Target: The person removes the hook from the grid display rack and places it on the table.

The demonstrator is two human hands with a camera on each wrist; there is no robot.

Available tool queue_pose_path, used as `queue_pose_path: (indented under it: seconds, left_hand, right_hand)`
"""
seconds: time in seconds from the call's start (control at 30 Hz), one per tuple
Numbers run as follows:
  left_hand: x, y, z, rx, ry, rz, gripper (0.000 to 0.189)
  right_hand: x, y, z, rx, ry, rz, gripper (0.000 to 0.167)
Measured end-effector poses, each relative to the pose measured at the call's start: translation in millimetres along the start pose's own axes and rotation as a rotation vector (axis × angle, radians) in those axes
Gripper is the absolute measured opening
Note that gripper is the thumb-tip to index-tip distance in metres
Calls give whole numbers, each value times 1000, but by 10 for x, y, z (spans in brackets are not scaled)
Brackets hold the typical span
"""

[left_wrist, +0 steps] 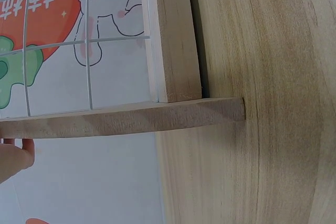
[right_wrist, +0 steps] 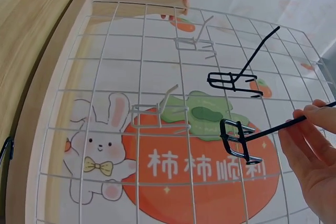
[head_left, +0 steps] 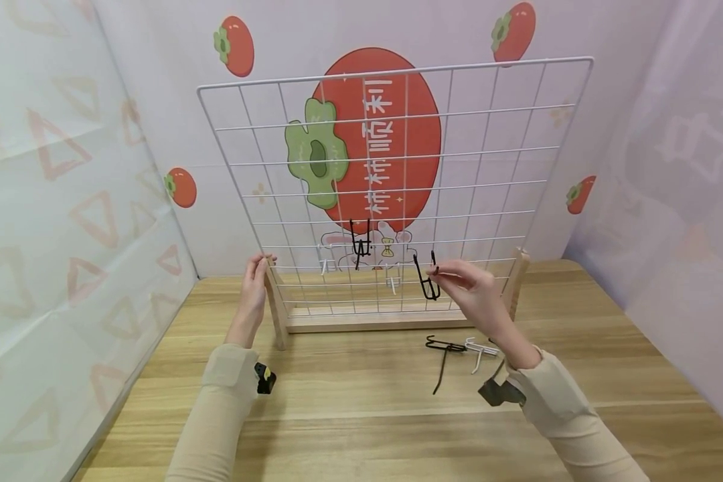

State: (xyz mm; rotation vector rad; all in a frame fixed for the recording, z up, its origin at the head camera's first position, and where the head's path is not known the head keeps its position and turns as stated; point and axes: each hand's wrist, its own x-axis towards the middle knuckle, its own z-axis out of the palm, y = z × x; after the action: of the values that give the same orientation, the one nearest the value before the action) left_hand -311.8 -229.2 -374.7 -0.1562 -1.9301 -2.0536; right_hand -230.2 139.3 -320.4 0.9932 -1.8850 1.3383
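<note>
My right hand [head_left: 470, 288] pinches the straight prong of a black wire hook [head_left: 429, 289] between thumb and fingertips. In the right wrist view, the frame of this black hook [right_wrist: 242, 139] overlaps the wires of a white grid panel [head_left: 397, 157]. My left hand [head_left: 254, 288] grips the upper end of the panel's left wooden foot [head_left: 275, 308]; the left wrist view shows its fingertips at the wood's edge. Another black hook [head_left: 360, 248] hangs on the panel, with a white hook [head_left: 324, 260] to its left and a white hook [head_left: 393, 280] lower right.
A black hook [head_left: 444, 348] and a white hook [head_left: 480, 349] lie on the wooden table [head_left: 349, 402] in front of the panel, near my right forearm. A wooden bar [head_left: 367, 323] runs along the panel's bottom. Behind hangs a printed cloth [head_left: 476, 33].
</note>
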Motion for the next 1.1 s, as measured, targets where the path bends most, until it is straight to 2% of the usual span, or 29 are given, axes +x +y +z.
queue_pose_path:
  seconds: [0.57, 0.9, 1.1]
  left_hand:
    - [4, 25, 19, -19, 13, -22, 13]
    - [-105, 201, 66, 2, -31, -37, 18]
    - [-69, 148, 46, -23, -28, -40, 16]
  right_hand:
    - [-225, 92, 28, -2, -48, 57, 21]
    - [-358, 178, 52, 15, -89, 127, 20]
    - [-427, 232, 81, -10, -128, 156, 16]
